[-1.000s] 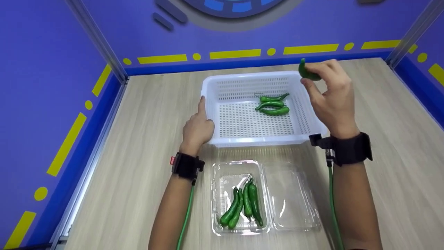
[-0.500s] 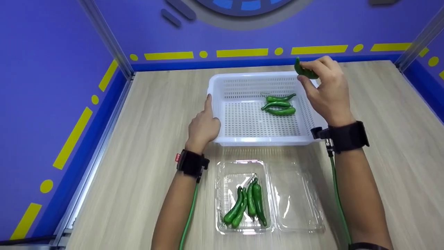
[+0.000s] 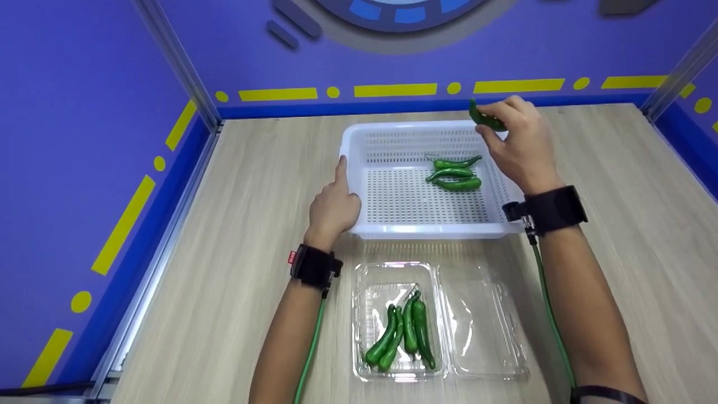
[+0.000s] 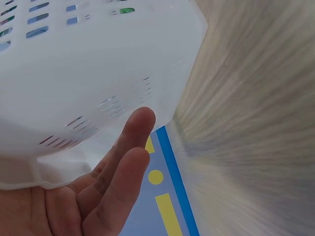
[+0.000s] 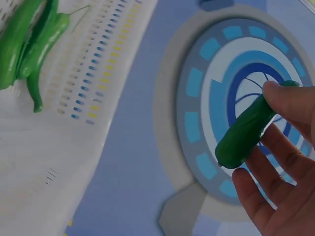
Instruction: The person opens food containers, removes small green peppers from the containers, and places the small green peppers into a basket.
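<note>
My right hand [image 3: 521,143] pinches a green chili pepper [image 3: 482,116] between thumb and fingers, above the back right rim of a white perforated basket [image 3: 423,229]. Close up in the right wrist view, that held pepper [image 5: 246,130] is stubby and slightly bent, with some fingers behind it spread apart. My left hand [image 3: 335,209] holds the basket's left rim, index finger stretched along it; the left wrist view shows other fingers [image 4: 118,182] beneath the rim, beside the outer wall. Three green peppers [image 3: 455,173] lie together in the basket's right part.
In front of the basket lies a clear plastic clamshell box [image 3: 367,275], its lid [image 3: 488,336] folded open to the right. Several green peppers [image 3: 408,331] lie in its left half. Blue panels [image 3: 291,62] wall the wooden table [image 3: 241,224] at the back and sides.
My right hand has moved slightly left with the pepper, staying over the basket's back right rim. The left hand keeps its place on the rim. The head view has shifted a little.
</note>
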The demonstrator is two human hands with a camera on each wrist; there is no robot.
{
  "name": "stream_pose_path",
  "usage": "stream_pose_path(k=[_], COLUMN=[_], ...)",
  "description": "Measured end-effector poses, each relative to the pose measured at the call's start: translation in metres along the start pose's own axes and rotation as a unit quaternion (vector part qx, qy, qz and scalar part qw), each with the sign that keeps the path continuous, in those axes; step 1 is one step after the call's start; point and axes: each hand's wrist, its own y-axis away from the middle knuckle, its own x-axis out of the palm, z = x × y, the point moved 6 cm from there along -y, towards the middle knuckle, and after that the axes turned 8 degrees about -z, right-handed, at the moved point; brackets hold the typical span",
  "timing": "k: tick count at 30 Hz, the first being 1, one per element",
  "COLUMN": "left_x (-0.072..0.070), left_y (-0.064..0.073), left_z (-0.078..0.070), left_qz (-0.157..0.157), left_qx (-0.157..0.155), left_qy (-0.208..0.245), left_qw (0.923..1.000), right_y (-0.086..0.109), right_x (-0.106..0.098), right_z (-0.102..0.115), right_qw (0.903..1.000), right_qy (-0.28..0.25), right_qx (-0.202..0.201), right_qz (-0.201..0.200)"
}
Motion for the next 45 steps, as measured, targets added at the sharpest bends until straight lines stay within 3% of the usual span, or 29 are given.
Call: stream_pose_path(k=[7,14,22,29,31,37,45], left_x=[0.000,0.002,0.000,0.002,0.002,0.002,0.001], left_y=[0.001,0.001,0.002,0.001,0.001,0.001,0.002], left_z=[-0.002,-0.003,-0.005,-0.003,-0.003,-0.001,-0.003], left_qz=[-0.002,-0.002,0.003,0.002,0.001,-0.001,0.008], left_qx=[0.012,0.005,0.002,0.003,0.004,0.006,0.001], left_qy=[-0.004,-0.004,-0.005,-0.007,-0.005,0.005,0.003], left_qw=[0.9999,1.0000,1.0000,1.0000,1.0000,1.0000,1.0000], right_y=[0.005,0.017,0.026,0.037,0.039,0.039,0.043], right_x=[0.032,0.062,0.079,0.094,0.096,0.102,0.107], right_z=[-0.015,-0.023,-0.029,-0.028,-0.027,-0.022,-0.025], right_qw=[0.9958,0.9833,0.9576,0.9244,0.9192,0.9169,0.8951], right_qy=[0.017,0.032,0.076,0.106,0.113,0.133,0.163], right_qx=[-0.009,-0.025,-0.017,-0.024,-0.027,-0.034,-0.023], right_qz=[0.089,0.177,0.277,0.365,0.376,0.375,0.414])
